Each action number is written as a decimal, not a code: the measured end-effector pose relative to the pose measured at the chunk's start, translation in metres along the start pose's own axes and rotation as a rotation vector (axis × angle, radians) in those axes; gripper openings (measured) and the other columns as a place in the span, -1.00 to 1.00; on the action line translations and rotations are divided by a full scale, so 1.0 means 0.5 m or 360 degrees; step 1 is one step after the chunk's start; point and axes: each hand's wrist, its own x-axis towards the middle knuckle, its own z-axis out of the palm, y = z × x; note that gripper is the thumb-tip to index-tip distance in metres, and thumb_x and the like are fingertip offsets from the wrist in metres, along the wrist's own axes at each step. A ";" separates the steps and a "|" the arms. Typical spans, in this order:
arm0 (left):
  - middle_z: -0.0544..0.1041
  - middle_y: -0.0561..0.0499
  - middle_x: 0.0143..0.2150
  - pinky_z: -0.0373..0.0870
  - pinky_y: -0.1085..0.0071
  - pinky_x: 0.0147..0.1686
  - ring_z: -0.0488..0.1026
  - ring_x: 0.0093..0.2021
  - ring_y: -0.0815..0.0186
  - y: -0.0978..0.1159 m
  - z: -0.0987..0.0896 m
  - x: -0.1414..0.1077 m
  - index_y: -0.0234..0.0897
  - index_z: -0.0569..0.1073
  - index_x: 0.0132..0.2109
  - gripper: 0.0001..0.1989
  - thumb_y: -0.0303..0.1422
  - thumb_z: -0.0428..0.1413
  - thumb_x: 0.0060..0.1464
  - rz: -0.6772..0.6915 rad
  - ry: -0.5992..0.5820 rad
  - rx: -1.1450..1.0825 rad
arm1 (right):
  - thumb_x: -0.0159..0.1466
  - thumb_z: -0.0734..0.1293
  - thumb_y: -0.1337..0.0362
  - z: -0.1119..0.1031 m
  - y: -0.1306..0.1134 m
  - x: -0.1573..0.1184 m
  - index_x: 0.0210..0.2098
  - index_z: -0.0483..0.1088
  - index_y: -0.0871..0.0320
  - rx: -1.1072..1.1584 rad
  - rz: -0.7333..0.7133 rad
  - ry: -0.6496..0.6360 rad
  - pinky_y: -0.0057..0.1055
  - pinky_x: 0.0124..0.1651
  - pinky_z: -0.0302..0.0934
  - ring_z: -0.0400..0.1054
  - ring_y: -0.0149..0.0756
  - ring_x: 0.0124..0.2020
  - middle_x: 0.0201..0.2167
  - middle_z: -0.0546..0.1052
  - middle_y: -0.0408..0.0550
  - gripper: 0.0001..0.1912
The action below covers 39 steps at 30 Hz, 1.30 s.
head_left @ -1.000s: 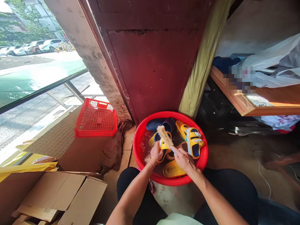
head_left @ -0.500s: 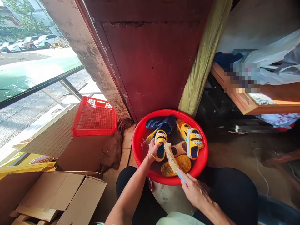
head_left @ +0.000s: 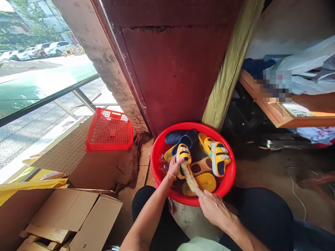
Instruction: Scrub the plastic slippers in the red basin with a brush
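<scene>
My left hand [head_left: 173, 166] is closed around the side of a yellow slipper [head_left: 184, 152] with a cartoon figure on its strap, holding it over the red basin [head_left: 232, 176]. In my right hand [head_left: 209, 205] is the blue handle of a scrub brush [head_left: 190, 178]; its pale bristles lie against the slipper's open foot end. Dark water fills the basin. Around the held slipper lie a matching yellow slipper [head_left: 219, 158] at the right, a navy slipper [head_left: 173, 137] at the back, a brown one [head_left: 200, 166], and a yellow sole [head_left: 205, 183] facing up near the front.
A red plastic crate [head_left: 111, 134] sits left of the basin on cardboard, with an open cardboard box [head_left: 65, 209] nearer me. Behind the basin stand a dark red door [head_left: 172, 69] and a yellow-green curtain [head_left: 227, 76]. A wooden table [head_left: 288, 120] juts in at the right.
The brush has moved from beside the slipper onto its open foot end. My left hand keeps its grip on the slipper. The whole view has shifted slightly.
</scene>
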 end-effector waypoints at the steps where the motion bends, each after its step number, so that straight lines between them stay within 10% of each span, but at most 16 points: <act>1: 0.63 -0.11 -0.09 0.51 0.25 -0.03 0.58 -0.08 0.11 -0.002 0.002 -0.001 -0.26 0.51 0.08 -0.33 -0.10 0.43 -0.17 0.0026 0.0011 0.0062 | 0.40 0.15 0.30 -0.014 -0.002 0.035 0.26 0.36 0.05 0.0000 0.0049 -0.0136 -0.38 -0.20 0.23 0.53 -0.17 -0.22 -0.20 0.61 0.06 -0.54; 7: 0.62 -0.12 -0.05 0.50 0.28 -0.06 0.56 -0.11 0.15 -0.009 0.010 -0.010 -0.25 0.44 0.16 -0.29 -0.07 0.38 -0.10 0.0080 -0.0133 0.0193 | 0.40 0.11 0.39 -0.078 -0.025 0.214 0.32 0.26 0.13 0.0164 0.0306 -0.0330 -0.39 -0.12 0.19 0.51 -0.17 -0.03 -0.08 0.62 0.14 -0.48; 17: 0.59 -0.13 0.06 0.42 0.20 0.11 0.51 0.07 0.07 -0.009 0.002 0.005 -0.23 0.50 0.14 -0.42 0.01 0.23 0.09 0.0016 0.0033 0.0096 | 0.37 0.14 0.31 -0.018 -0.046 0.016 0.33 0.29 0.01 0.0374 -0.0036 -0.0261 -0.41 -0.08 0.22 0.51 -0.20 -0.11 -0.11 0.63 0.03 -0.46; 28: 0.52 -0.18 0.19 0.39 0.21 0.16 0.46 0.17 0.04 -0.004 0.003 -0.009 -0.27 0.49 0.16 -0.37 -0.04 0.30 0.00 0.0062 -0.0147 0.0143 | 0.38 0.14 0.35 -0.036 -0.022 0.191 0.34 0.27 0.13 0.0243 0.0260 -0.0232 -0.36 -0.04 0.25 0.50 -0.14 0.01 0.00 0.61 0.15 -0.46; 39: 0.54 -0.13 0.17 0.39 0.19 0.17 0.47 0.16 0.06 0.001 0.021 -0.004 -0.22 0.44 0.22 -0.37 -0.22 0.29 -0.02 -0.0011 -0.0064 0.0003 | 0.38 0.13 0.31 0.025 0.011 -0.006 0.36 0.26 0.08 0.0158 -0.0058 -0.0232 -0.38 -0.08 0.29 0.52 -0.16 -0.11 -0.09 0.62 0.10 -0.44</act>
